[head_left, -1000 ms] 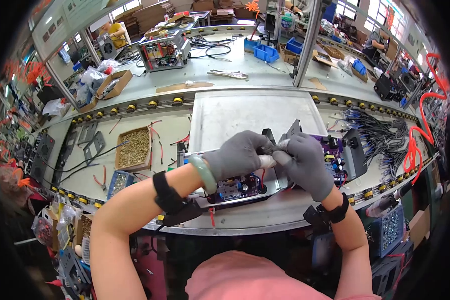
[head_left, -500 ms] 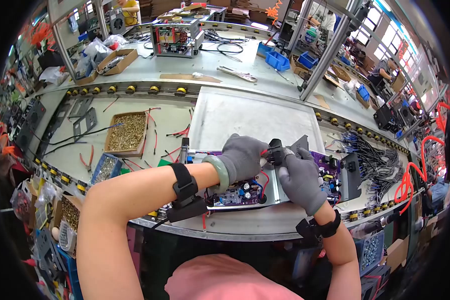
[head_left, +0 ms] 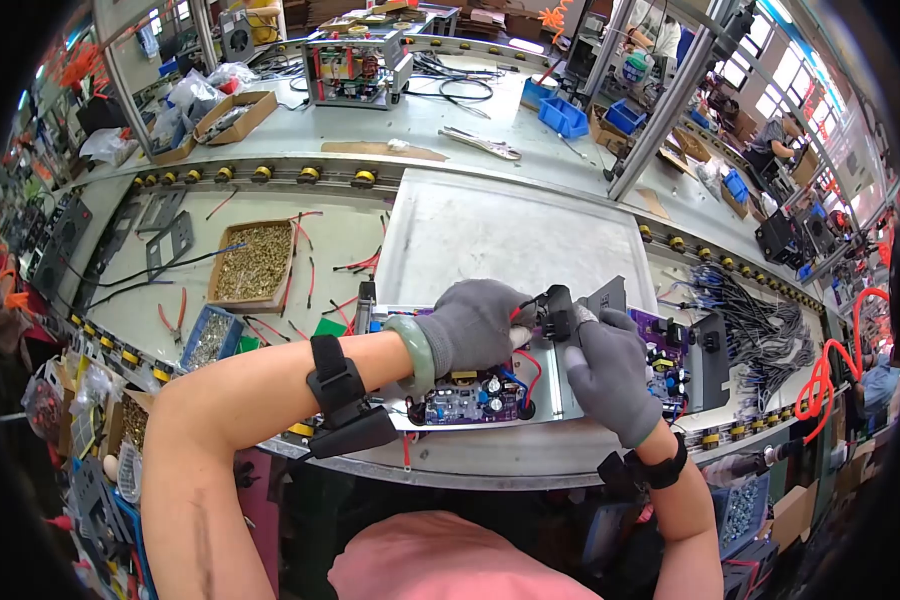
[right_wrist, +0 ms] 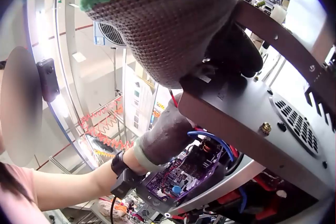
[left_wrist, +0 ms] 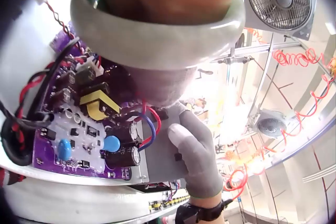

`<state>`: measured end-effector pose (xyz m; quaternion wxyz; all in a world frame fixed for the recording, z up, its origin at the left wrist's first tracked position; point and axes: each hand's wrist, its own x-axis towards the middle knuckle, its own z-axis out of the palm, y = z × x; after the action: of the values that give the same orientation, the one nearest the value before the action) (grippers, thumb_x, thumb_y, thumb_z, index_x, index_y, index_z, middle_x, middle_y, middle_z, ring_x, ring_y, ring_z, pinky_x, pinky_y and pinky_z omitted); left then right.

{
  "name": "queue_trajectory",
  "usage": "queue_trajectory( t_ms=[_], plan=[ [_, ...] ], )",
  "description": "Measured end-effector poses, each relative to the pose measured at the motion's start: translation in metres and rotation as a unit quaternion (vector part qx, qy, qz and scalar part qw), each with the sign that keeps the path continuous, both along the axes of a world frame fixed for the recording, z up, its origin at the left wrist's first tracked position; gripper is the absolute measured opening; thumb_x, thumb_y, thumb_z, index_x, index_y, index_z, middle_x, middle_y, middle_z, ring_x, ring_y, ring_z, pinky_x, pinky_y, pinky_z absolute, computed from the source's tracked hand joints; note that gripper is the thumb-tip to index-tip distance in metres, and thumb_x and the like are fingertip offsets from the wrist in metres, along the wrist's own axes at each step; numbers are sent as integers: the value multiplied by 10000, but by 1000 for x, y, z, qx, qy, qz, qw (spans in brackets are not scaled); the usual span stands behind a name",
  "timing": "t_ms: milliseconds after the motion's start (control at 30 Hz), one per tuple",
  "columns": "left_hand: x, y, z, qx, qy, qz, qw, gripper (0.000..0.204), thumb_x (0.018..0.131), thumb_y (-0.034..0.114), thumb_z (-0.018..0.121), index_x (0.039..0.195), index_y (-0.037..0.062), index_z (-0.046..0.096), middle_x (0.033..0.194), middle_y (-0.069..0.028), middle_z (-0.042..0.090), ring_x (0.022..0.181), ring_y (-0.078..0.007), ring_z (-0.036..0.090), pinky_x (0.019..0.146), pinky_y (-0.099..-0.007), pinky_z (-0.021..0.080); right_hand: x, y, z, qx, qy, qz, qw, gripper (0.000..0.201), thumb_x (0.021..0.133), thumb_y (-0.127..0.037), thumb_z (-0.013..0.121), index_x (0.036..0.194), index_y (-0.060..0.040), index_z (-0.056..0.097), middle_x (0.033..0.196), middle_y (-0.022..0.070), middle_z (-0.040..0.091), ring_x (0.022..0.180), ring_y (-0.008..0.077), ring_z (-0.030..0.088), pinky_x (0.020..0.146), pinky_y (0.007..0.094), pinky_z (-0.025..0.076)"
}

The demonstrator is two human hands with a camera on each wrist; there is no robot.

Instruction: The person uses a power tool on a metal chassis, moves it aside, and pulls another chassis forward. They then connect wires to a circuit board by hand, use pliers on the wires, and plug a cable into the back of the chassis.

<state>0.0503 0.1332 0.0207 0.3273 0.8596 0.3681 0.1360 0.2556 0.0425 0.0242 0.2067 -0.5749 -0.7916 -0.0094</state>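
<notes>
Both hands wear grey gloves and work over a metal chassis with purple circuit boards (head_left: pixel 470 398). A black blocky part (head_left: pixel 557 312) stands between them beside a grey metal panel (head_left: pixel 607 296). The left hand (head_left: pixel 475 325) curls its fingers round a red wire (head_left: pixel 516 312) at the left side of this part. Fingertips of the right hand (head_left: pixel 615 378) pinch the part's right side, close to the panel. In the right wrist view the panel (right_wrist: pixel 236 103) shows a slotted vent and a brass-coloured fastener (right_wrist: pixel 266 128). The glove hides part of the grip there.
A white tray (head_left: pixel 515 235) lies behind the chassis. To the left are a box of small brass pieces (head_left: pixel 254 262), pliers (head_left: pixel 174 316) and a blue bin (head_left: pixel 210 337). Bundled black cables (head_left: pixel 770 315) lie right, near a coiled red hose (head_left: pixel 820 385). Rollers (head_left: pixel 365 178) line the bench.
The hands, earlier close together over the part, have drawn apart, and the black part and red wire now show between them. The head view has turned slightly.
</notes>
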Motion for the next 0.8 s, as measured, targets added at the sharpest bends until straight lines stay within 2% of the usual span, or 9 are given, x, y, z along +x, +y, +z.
queue_trajectory(
  t_ms=[133, 333, 467, 533, 567, 633, 667, 733, 800],
  plan=[
    [0, 2, -6, 6, -39, 0, 999, 141, 854, 215, 720, 897, 81, 720, 798, -163, 698, 784, -340, 694, 731, -419, 548, 0, 1, -2, 8, 2, 3, 1000, 378, 795, -129, 598, 1139, 26, 626, 727, 141, 648, 757, 338, 658, 996, 462, 441],
    [1, 1, -7, 46, -23, -3, 999, 131, 840, 198, 732, 891, 78, 715, 772, -165, 686, 763, -345, 686, 711, -414, 545, 3, 1, -3, 17, 9, 21, 1000, 420, 771, -112, 605, 1164, 35, 620, 729, 138, 648, 760, 333, 661, 980, 457, 442],
    [0, 1, -9, 11, -17, 11, 1000, 137, 839, 202, 731, 888, 76, 710, 785, -171, 686, 772, -344, 686, 712, -421, 542, 1, -1, -1, -3, 1, 6, 1000, 410, 758, -108, 609, 1143, 34, 627, 729, 139, 648, 767, 335, 662, 982, 461, 440],
    [-1, 1, -14, 19, -102, 0, 995, 146, 839, 213, 732, 879, 75, 706, 793, -164, 691, 781, -341, 687, 722, -422, 543, 1, 2, -5, 38, 12, 14, 999, 409, 749, -104, 615, 1132, 37, 631, 725, 140, 643, 763, 338, 658, 975, 465, 442],
    [-1, 1, -15, 19, -101, 2, 995, 146, 839, 213, 732, 879, 75, 706, 793, -164, 691, 781, -341, 687, 722, -422, 543, 1, 2, -6, 39, 14, 15, 999, 409, 749, -104, 615, 1132, 37, 631, 725, 140, 643, 763, 338, 658, 975, 465, 442],
    [4, 0, -4, 6, -12, 10, 1000, 146, 840, 218, 724, 888, 82, 704, 808, -146, 696, 807, -341, 686, 743, -437, 543, 2, 2, -6, 35, 17, 15, 999, 402, 737, -96, 623, 1117, 35, 643, 704, 138, 632, 735, 343, 649, 956, 471, 452],
    [6, 0, -4, 6, -12, 7, 1000, 146, 840, 218, 724, 888, 82, 704, 808, -146, 696, 807, -341, 686, 743, -437, 543, 1, 2, -6, 35, 17, 13, 999, 402, 737, -96, 623, 1117, 35, 643, 704, 138, 632, 735, 343, 649, 956, 471, 452],
    [11, -1, -7, 95, 32, -5, 995, 151, 850, 232, 698, 906, 92, 704, 830, -141, 698, 836, -346, 685, 764, -456, 543, -3, 2, -8, 42, 15, -5, 999, 388, 727, -87, 629, 1095, 33, 655, 674, 133, 619, 701, 344, 640, 924, 465, 470],
    [17, 4, -4, 105, 53, -27, 993, 162, 855, 243, 684, 915, 93, 702, 836, -147, 695, 849, -350, 683, 774, -465, 540, -8, 2, -8, 59, 18, -17, 998, 347, 725, -88, 633, 1052, 26, 659, 664, 127, 617, 691, 342, 638, 912, 459, 477]
  ],
)
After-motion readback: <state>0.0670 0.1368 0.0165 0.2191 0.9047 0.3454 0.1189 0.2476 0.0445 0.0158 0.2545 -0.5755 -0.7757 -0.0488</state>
